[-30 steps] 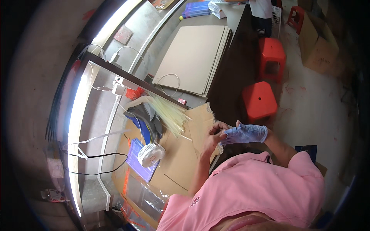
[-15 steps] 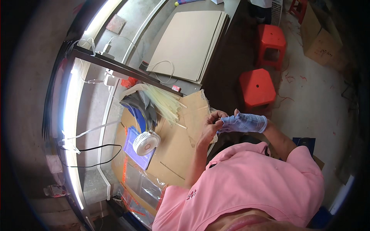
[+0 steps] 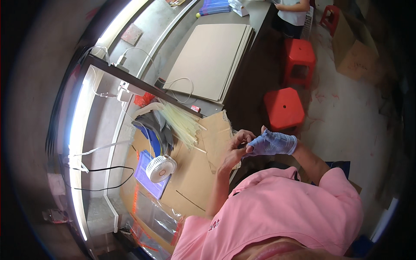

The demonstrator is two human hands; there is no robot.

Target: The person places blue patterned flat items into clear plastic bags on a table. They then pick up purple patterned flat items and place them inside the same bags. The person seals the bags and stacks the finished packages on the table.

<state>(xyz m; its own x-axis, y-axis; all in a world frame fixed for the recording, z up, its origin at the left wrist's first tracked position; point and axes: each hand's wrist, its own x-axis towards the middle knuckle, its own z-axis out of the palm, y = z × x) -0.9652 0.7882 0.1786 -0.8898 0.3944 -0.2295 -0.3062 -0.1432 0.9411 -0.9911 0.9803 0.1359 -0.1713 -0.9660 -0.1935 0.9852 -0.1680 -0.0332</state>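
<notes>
A light-blue checked cloth glove [image 3: 281,143] covers most of my right hand [image 3: 272,142]. Its fingers point left, stretched toward the other hand, and the thumb stands up apart from them. My left hand [image 3: 239,144] is bare and closed, its fingertips pinching at the finger end of the glove. Whether anything small lies between the fingertips is too small to tell. Both hands meet in front of my pink shirt [image 3: 286,203], just off the edge of the cardboard [image 3: 195,177] on the bench.
A white fan [image 3: 161,168] stands by a purple packet [image 3: 149,177] on the cardboard. Pale strips [image 3: 180,123] lie behind it. Farther off are stacked boards [image 3: 208,60]. Red stools [image 3: 284,108] and a carton [image 3: 357,54] stand at right; another person [image 3: 294,15] is at the far end.
The view has shifted, so the bench and stools sit lower and more of the other person shows. My hands stay together; the glove's finger end is a little rearranged.
</notes>
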